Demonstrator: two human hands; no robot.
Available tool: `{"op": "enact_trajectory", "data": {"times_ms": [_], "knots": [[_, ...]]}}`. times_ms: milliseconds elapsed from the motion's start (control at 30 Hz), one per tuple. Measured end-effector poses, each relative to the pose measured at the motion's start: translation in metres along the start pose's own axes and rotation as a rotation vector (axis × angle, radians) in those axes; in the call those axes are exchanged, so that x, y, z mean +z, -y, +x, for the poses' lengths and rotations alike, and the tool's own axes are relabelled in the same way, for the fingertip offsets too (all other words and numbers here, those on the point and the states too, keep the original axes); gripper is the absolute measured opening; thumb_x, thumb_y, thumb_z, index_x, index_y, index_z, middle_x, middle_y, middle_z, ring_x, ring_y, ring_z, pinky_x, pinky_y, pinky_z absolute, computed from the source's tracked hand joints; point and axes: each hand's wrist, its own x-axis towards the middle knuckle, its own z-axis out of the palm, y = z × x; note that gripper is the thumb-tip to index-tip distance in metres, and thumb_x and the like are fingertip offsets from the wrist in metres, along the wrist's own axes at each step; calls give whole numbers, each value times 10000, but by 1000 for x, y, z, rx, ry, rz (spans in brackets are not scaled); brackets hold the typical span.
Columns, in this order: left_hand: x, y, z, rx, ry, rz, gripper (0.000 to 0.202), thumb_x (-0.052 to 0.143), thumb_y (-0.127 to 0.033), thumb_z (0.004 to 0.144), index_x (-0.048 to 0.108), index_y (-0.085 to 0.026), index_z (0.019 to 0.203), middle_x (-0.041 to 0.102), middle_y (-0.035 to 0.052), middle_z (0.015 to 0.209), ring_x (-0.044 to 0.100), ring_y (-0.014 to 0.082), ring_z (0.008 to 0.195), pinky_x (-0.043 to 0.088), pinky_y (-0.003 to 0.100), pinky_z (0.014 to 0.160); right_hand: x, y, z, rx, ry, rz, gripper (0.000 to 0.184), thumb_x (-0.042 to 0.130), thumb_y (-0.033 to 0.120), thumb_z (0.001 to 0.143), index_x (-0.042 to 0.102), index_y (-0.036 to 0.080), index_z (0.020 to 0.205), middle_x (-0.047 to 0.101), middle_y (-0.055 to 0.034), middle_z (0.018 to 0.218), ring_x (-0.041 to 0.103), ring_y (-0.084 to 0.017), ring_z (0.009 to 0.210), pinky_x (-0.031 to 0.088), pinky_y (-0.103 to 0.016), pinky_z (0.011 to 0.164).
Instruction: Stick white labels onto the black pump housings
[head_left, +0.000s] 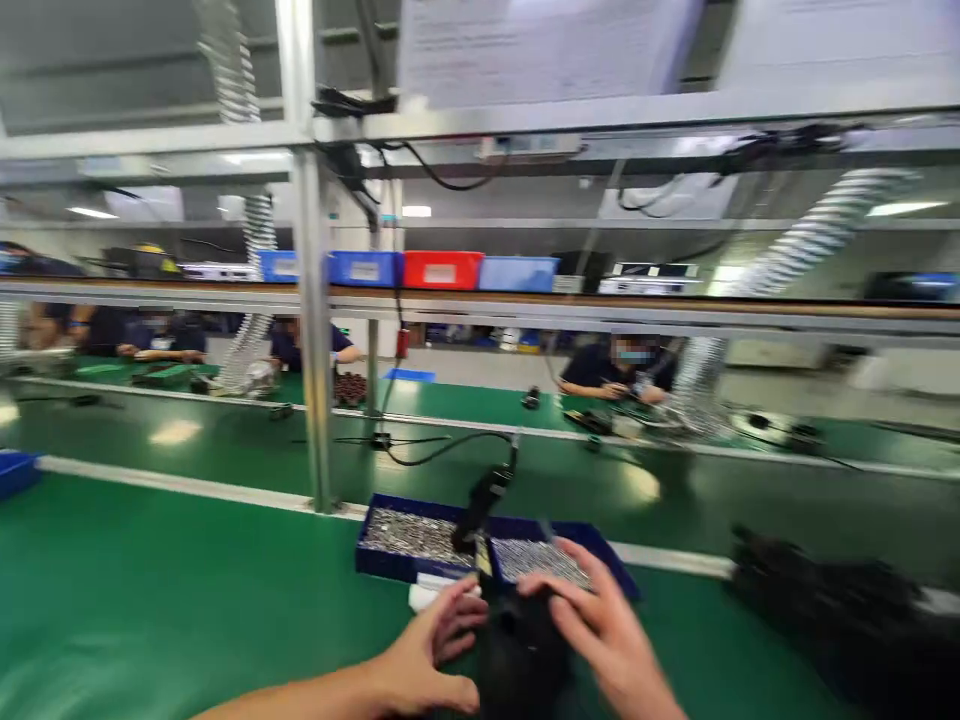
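Note:
A black, blurred part (521, 650) stands between my two hands at the bottom of the view; its exact kind I cannot make out. My left hand (435, 645) is at its left side, fingers curved and apart, with nothing seen in them. My right hand (600, 625) reaches over its upper right, fingers spread, the tips at or very near its top. Just behind is a dark blue tray (371, 565) of small silvery screws (412, 535) in two sections. A black electric screwdriver (484, 505) points downward over the tray. A white object (429, 592) lies at the tray's front edge.
Dark parts (840, 620) are heaped on the green mat (187, 590) at right. A metal post (313, 350) rises left of the tray. Blue bins and a red bin (442, 270) line the shelf. A cable (450, 450) trails behind. Co-workers (619, 370) sit across the bench.

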Motion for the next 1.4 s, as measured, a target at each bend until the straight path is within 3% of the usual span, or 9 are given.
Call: {"op": "enact_trajectory", "data": {"times_ms": [100, 167, 233, 300, 400, 467, 667, 1167, 1400], "knots": [[-4, -21, -5, 14, 33, -58, 1145, 1017, -446, 655, 419, -368, 1629, 524, 157, 1536, 567, 324, 1383, 391, 478, 1176, 28, -29, -12, 116, 154, 387, 785, 677, 591, 998, 218, 228, 1521, 706, -184, 1247, 715, -240, 1029, 535, -400, 936], [-7, -21, -3, 30, 7, -35, 988, 998, -452, 675, 539, -308, 1537, 557, 151, 1514, 565, 331, 1377, 392, 455, 1170, 45, -46, -7, 107, 150, 409, 766, 662, 574, 1020, 194, 229, 1519, 655, -197, 1341, 684, -228, 1135, 519, -424, 1020], [-6, -16, -1, 4, -103, 38, 893, 976, -533, 670, 607, -219, 1419, 597, 165, 1448, 567, 331, 1337, 406, 433, 1145, 49, -53, -4, 44, -20, 216, 652, 667, 539, 1026, 318, 251, 1495, 547, -179, 1480, 599, -219, 1291, 507, -425, 1095], [-4, -14, 0, -52, -261, 55, 930, 937, -634, 681, 569, -165, 1395, 606, 187, 1406, 566, 329, 1283, 437, 430, 1102, 42, -49, -7, -38, -212, -9, 430, 689, 502, 1010, 557, 225, 1311, 453, -153, 1526, 546, -224, 1317, 549, -357, 1015], [0, -17, 1, -124, -435, -115, 1133, 920, -719, 672, 409, -110, 1479, 500, 233, 1527, 478, 344, 1380, 425, 438, 1164, 29, -33, -18, -59, -202, -139, 363, 670, 495, 1013, 639, 147, 914, 586, -145, 1154, 582, -186, 975, 504, -286, 772], [0, -21, 1, -147, -492, -240, 1251, 952, -708, 637, 309, -91, 1516, 411, 256, 1599, 431, 330, 1434, 387, 422, 1225, 29, -23, -25, 47, -79, -80, 426, 678, 533, 999, 624, 133, 866, 585, -92, 887, 529, -155, 800, 450, -286, 729], [-4, -14, -2, -48, -388, 52, 788, 853, -600, 838, 523, -142, 1388, 640, 142, 1323, 584, 254, 1186, 470, 356, 1043, 47, -19, -29, 322, 157, 81, 426, 803, 493, 847, 638, 100, 861, 600, -60, 771, 507, -127, 698, 423, -266, 682], [3, -27, -2, -101, -475, 76, 969, 866, -687, 763, 471, -89, 1415, 608, 170, 1336, 523, 266, 1184, 430, 356, 1047, 55, -19, -28, 281, 165, -191, 252, 708, 375, 867, 750, 130, 829, 696, -52, 792, 557, -147, 712, 434, -291, 691], [0, -21, -2, -64, -457, 71, 844, 858, -638, 809, 510, -124, 1381, 607, 139, 1321, 542, 253, 1171, 427, 350, 1048, 57, -19, -31, 225, 135, -263, 234, 722, 374, 894, 759, 155, 819, 688, -29, 774, 511, -126, 659, 404, -285, 654]]}}
